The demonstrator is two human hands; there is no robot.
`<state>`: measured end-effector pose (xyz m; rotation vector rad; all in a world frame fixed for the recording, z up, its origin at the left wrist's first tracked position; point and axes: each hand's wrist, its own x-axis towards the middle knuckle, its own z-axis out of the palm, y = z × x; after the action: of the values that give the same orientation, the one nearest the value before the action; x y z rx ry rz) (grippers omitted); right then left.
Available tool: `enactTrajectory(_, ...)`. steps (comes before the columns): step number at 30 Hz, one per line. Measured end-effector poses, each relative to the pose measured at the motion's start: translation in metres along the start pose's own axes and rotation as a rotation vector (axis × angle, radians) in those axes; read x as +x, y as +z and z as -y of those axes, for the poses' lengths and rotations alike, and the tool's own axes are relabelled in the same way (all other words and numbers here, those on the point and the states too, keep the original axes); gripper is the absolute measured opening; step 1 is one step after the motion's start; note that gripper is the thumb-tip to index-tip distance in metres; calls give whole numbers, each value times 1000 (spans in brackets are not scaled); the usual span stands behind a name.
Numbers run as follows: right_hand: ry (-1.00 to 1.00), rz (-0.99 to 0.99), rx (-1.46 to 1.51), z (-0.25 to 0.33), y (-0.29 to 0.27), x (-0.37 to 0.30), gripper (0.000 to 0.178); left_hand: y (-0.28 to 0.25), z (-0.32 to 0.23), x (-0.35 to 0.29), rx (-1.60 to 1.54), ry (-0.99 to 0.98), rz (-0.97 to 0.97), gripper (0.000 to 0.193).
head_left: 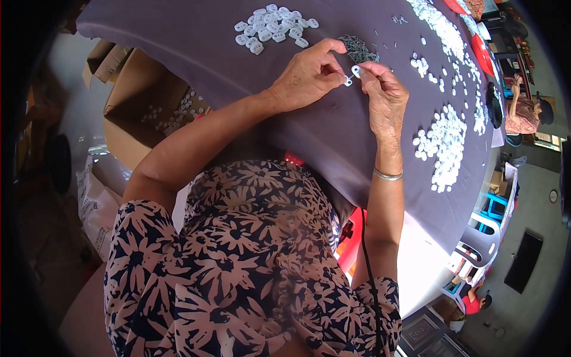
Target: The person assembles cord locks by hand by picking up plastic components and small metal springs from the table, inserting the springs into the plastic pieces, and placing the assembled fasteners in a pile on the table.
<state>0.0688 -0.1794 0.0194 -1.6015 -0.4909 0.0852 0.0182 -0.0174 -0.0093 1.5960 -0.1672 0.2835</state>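
Above the table my left hand (310, 74) is closed in a pinch on a small white plastic piece (348, 83). Close against it, my right hand (385, 95) pinches another white plastic piece (356, 70) with a hole or loop in it. A thin metal pin seems to run between the two pieces; how they join is too small to tell. Just beyond my fingertips lies a heap of grey metal nails or screws (357, 47). A pile of larger white plastic pieces (273, 27) with openings in them rests farther left.
A dark cloth covers the table (238, 77). Heaps of small white pieces (443, 146) spread along its right side. An open cardboard box (134, 89) with white pieces inside stands at the left. Other people (523, 113) are at the far right. A black cord (369, 268) hangs near my right arm.
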Motion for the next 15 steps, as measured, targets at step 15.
enactTrajectory(15, -65, 108, -94, -8, 0, 2, 6, -2, -2, 2, 14, 0, -5, 39)
